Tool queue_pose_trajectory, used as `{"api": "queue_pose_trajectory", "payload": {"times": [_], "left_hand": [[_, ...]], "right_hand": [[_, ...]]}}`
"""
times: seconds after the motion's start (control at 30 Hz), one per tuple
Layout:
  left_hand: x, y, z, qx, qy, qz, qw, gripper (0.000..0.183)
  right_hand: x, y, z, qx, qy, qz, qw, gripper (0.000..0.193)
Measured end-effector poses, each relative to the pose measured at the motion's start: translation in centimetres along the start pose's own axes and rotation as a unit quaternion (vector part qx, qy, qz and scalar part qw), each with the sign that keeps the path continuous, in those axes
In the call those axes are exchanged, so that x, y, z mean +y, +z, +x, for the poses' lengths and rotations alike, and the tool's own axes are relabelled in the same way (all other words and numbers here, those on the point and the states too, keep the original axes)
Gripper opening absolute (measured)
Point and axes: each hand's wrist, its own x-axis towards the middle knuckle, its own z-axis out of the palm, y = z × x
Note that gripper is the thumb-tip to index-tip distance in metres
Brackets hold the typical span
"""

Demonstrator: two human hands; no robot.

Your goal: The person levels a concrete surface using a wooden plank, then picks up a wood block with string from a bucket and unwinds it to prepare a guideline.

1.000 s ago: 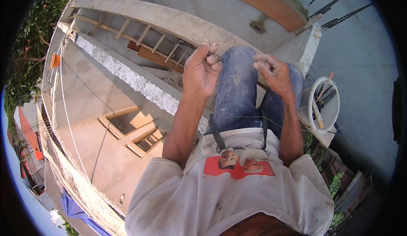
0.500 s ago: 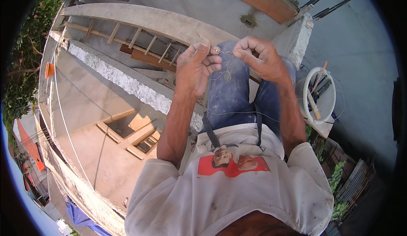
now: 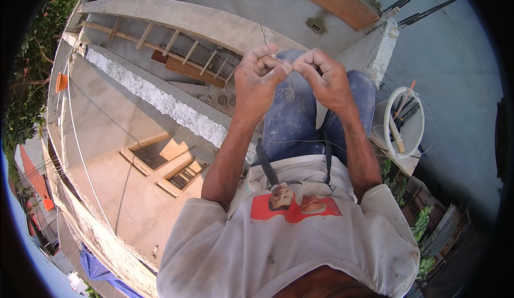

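Thin pale string (image 3: 290, 90) hangs in loose loops below my fingers, over my blue trousers (image 3: 286, 124). My left hand (image 3: 261, 78) pinches the string between thumb and forefinger, and a tangled end sticks up past its fingertips. Close against it, my right hand (image 3: 324, 76) also pinches the string, its thumb and fingertips pressed together. The fingertips of both hands nearly meet above my knees. Another length of the string runs across my lap towards the right.
At my right a white bucket (image 3: 390, 124) holds several tools, among them a wooden-handled brush (image 3: 397, 136). A wooden ladder (image 3: 170, 43) lies beyond a plank (image 3: 214, 19) on the left. Below the rough wall edge (image 3: 155, 97) is a framed opening (image 3: 160, 164). Rebar (image 3: 428, 11) juts out at the upper right.
My hands have come closer together, the left moving right and its thumb closing against the forefinger. The tangled string end now stands higher above my left fingers.
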Motion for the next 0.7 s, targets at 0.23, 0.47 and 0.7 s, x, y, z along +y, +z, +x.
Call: {"api": "queue_pose_trajectory", "payload": {"times": [0.23,0.47,0.7], "left_hand": [[1.1,-0.3,0.3,-0.079,-0.043,0.118,0.989,0.05],[1.1,-0.5,1.2,-0.136,-0.06,0.068,0.987,0.054],[0.8,1.2,0.4,-0.084,0.1,0.201,0.971,0.062]], "right_hand": [[0.0,-1.1,0.1,-0.055,0.004,-0.05,0.997,0.016],[1.0,-1.7,0.5,-0.069,0.024,0.029,0.997,0.019],[1.0,-2.0,0.2,0.051,0.146,0.154,0.976,0.017]]}}
